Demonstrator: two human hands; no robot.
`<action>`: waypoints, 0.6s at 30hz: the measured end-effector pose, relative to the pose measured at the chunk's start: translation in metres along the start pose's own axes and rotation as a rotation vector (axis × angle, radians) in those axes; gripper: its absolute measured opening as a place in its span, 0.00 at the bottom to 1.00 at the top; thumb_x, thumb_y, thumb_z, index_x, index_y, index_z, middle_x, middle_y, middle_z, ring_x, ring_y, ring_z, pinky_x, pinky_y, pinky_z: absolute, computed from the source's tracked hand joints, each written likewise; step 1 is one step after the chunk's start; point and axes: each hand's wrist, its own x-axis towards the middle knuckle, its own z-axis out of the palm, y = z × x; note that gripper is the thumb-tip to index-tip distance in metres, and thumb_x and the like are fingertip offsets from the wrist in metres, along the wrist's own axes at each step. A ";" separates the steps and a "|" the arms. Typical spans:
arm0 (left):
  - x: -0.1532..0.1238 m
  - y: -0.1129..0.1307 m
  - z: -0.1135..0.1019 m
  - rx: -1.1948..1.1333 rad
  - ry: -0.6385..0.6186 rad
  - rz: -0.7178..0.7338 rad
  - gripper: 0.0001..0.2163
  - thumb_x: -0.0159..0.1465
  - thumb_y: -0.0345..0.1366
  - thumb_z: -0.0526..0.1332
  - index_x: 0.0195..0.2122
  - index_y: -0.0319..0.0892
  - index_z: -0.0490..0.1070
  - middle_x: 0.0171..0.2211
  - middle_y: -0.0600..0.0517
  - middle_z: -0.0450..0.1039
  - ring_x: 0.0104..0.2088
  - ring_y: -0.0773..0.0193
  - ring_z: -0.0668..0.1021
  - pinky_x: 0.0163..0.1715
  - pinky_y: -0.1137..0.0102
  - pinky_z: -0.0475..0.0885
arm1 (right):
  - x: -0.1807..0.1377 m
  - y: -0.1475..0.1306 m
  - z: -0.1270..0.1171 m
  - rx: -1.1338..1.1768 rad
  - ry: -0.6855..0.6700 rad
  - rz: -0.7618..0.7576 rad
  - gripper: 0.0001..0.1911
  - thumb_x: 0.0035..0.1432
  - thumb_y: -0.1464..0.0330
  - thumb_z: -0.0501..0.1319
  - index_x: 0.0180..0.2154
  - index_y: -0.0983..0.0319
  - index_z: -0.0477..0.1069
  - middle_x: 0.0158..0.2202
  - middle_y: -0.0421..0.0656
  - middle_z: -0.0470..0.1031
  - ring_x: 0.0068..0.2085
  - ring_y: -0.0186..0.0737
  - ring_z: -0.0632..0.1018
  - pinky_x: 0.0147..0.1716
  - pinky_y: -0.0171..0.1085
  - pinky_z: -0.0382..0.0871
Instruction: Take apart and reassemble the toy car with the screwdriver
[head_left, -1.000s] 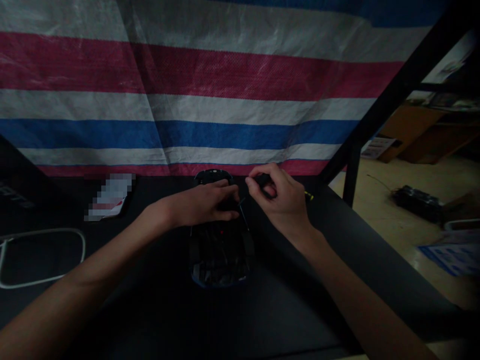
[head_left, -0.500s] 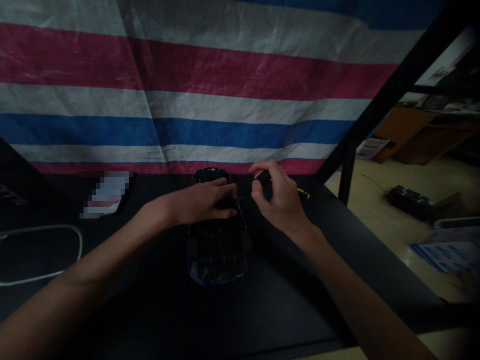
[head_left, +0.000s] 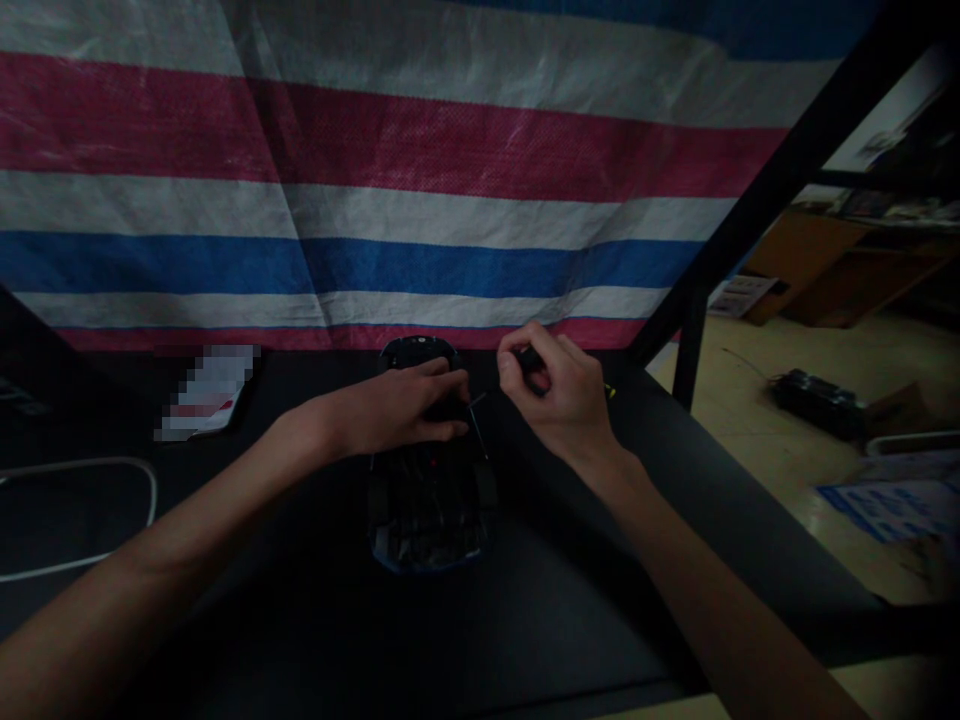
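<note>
A dark toy car chassis point(head_left: 427, 505) lies on the black table point(head_left: 570, 600), its far end under my hands. My left hand point(head_left: 409, 408) rests on the chassis's far part, fingers curled and pinching a small dark part there. My right hand point(head_left: 559, 395) is closed round a screwdriver point(head_left: 529, 362) with a black handle and a yellow bit at its end. The thin metal shaft points left toward my left fingertips. A dark rounded body shell point(head_left: 418, 352) sits just behind my left hand.
A red, white and blue striped tarp point(head_left: 375, 180) hangs behind the table. A white cable loop point(head_left: 112, 500) lies at the left, a blurred card point(head_left: 206, 390) behind it. A black frame post point(head_left: 690, 340) stands right; boxes lie on the floor beyond.
Both hands stay on the car. My right hand has turned slightly on the screwdriver handle; the view has shifted a little.
</note>
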 end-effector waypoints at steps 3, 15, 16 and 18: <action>0.001 -0.001 0.000 -0.002 0.003 -0.005 0.15 0.73 0.46 0.59 0.56 0.45 0.70 0.52 0.48 0.68 0.46 0.57 0.78 0.48 0.64 0.72 | 0.000 0.003 0.001 0.014 0.017 0.006 0.02 0.67 0.68 0.59 0.39 0.57 0.69 0.33 0.38 0.77 0.30 0.37 0.74 0.32 0.38 0.67; 0.002 0.002 -0.002 0.015 0.000 -0.025 0.15 0.73 0.46 0.59 0.54 0.44 0.70 0.51 0.48 0.69 0.46 0.57 0.78 0.43 0.65 0.71 | -0.004 0.003 0.008 0.083 0.024 0.053 0.10 0.65 0.69 0.60 0.47 0.56 0.65 0.36 0.40 0.75 0.35 0.41 0.78 0.35 0.41 0.73; 0.002 0.003 -0.002 0.015 0.000 -0.029 0.15 0.73 0.47 0.59 0.55 0.44 0.70 0.51 0.47 0.69 0.46 0.57 0.78 0.43 0.65 0.71 | -0.004 0.002 0.009 0.102 0.023 0.038 0.12 0.64 0.70 0.60 0.49 0.57 0.64 0.37 0.41 0.75 0.37 0.42 0.78 0.37 0.42 0.74; 0.001 0.003 -0.002 0.017 -0.002 -0.033 0.15 0.73 0.47 0.59 0.54 0.44 0.70 0.51 0.47 0.69 0.45 0.57 0.78 0.43 0.65 0.71 | -0.003 0.001 0.009 0.124 0.026 0.009 0.14 0.62 0.72 0.59 0.49 0.57 0.63 0.39 0.42 0.74 0.40 0.44 0.79 0.40 0.44 0.75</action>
